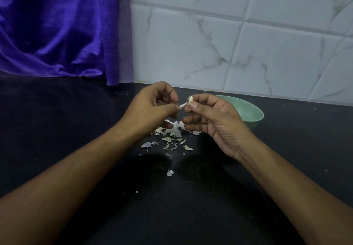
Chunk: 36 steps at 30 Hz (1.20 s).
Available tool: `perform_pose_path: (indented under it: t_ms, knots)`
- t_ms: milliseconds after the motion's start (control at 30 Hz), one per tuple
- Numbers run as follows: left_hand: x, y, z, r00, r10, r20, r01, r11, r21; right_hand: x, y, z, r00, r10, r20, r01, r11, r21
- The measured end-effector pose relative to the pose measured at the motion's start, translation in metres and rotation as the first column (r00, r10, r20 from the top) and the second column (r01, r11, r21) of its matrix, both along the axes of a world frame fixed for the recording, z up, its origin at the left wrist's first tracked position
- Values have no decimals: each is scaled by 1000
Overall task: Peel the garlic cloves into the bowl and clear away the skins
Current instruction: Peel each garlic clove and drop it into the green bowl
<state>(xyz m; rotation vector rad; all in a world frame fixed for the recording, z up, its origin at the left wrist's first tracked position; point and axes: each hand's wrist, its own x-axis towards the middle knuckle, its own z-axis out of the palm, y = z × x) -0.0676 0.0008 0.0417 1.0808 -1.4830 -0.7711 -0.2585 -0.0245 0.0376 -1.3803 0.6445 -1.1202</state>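
Observation:
My right hand [214, 118] pinches a pale garlic clove [190, 99] between thumb and forefinger, above the dark counter. My left hand [152, 109] pinches a strip of skin [183, 105] that still hangs from the clove. Below both hands lies a heap of white and greenish garlic skins [172, 135]. Right behind my right hand stands a light green bowl [248, 113], partly hidden by it; what it holds does not show.
A black counter [76, 130] runs to a white marble-tiled wall [229, 44]. A purple cloth [57, 30] hangs at the back left down to the counter. One loose skin flake [169, 173] lies nearer to me, with small crumbs around.

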Motion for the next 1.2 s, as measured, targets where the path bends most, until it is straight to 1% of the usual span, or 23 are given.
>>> perform_pose_path:
  t_ms: [167,267,400,467,700,967,1033,1200]
  knots:
    - [-1,0,1,1000,7,-4,-7,1000,17,1,2,-1,998,-52,-26,50,997,-63]
    - [-1,0,0,1000,-12,-23,12,1000,26,1,2,-3,994,-83,-74,73,989,-130]
    - [-2,-2,-2,998,47,47,-46,999,-27,0,3,-4,985,-112,-131,81,972,-218]
    - [-1,-3,-2,997,62,49,-61,998,-27,0,3,-4,981,-129,-147,91,966,-241]
    - [-1,-3,0,998,-27,-48,29,999,31,-1,1,-3,980,-169,-109,142,965,-221]
    - [-2,-1,1,999,-27,-33,28,999,28,-2,1,-3,981,-163,-108,137,968,-211]
    - [-2,-1,0,1000,3,-1,-3,1000,8,-2,1,-4,980,-163,-112,137,967,-215]
    - [0,-1,-1,983,101,156,-87,992,-92,-1,1,-6,973,-167,-159,125,962,-244]
